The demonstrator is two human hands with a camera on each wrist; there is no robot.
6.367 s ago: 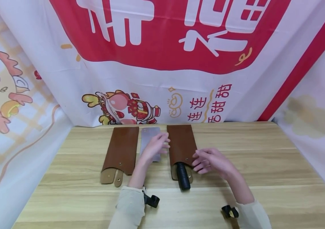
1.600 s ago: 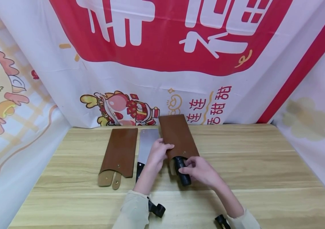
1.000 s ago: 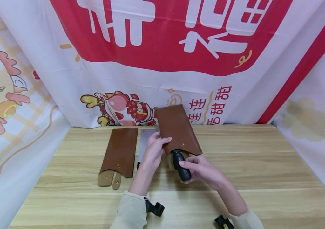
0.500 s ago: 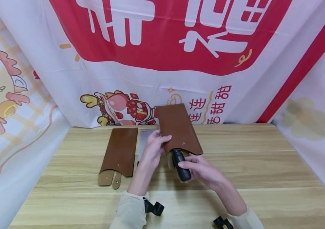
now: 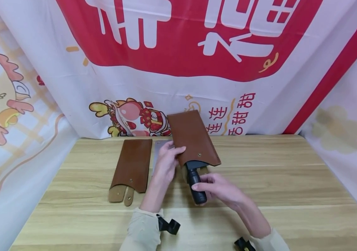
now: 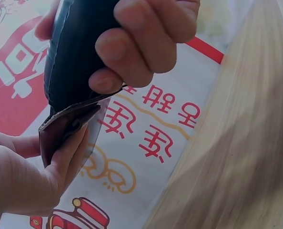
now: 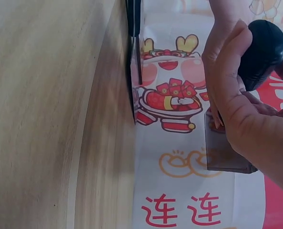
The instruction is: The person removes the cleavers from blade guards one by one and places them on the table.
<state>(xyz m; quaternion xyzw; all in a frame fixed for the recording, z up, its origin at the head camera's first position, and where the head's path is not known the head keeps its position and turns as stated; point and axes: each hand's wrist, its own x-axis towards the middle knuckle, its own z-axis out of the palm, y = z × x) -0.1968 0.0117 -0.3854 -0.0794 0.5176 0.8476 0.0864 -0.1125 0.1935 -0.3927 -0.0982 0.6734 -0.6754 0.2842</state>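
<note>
Held up off the table is a brown leather sheath, tilted with its mouth toward me. My left hand grips its left edge, thumb on the front face. A knife with a ribbed black handle sticks out of the mouth, and a dark strip of its blade shows there; the rest is inside the leather. My right hand holds the handle, thumb on top. Close up in the left wrist view, the fingers curl over the black handle. The right wrist view shows the handle's rounded end.
A second brown sheath lies flat on the wooden table, its tan flap and strap toward me. Beside it a silver-bladed cleaver is partly hidden by my left arm. A printed cloth hangs behind the table's back edge.
Both hands first hovered near the sheath on the table, then took hold and lifted it. Since half a second ago the handle has slid slightly outward, baring a dark strip of blade.
</note>
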